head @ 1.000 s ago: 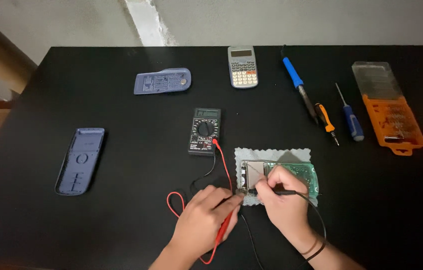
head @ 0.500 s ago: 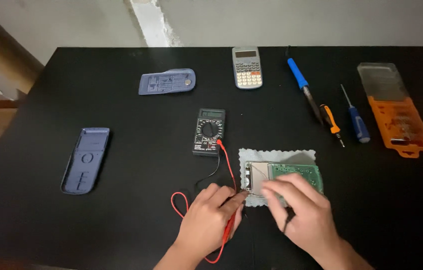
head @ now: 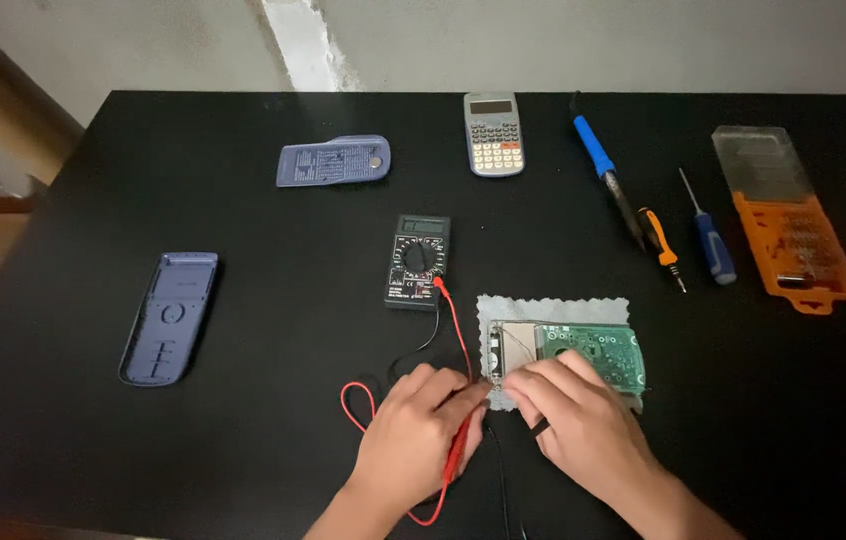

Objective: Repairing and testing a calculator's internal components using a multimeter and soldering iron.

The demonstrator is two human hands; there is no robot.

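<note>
Left hand pinches red probe; right hand pinches black probe over green board.

Both hands curled at the circuit board's near-left corner

The left hand pinches a red probe left of the circuit board; the right hand lies palm-down over its near edge, fingertips together.

Left hand: my left hand pinches the red probe, tip at the circuit board edge.
Right hand: my right hand covers the board's near side, black lead under it.
Beyond grip: multimeter just past my fingers; grey cloth under the board.
</note>
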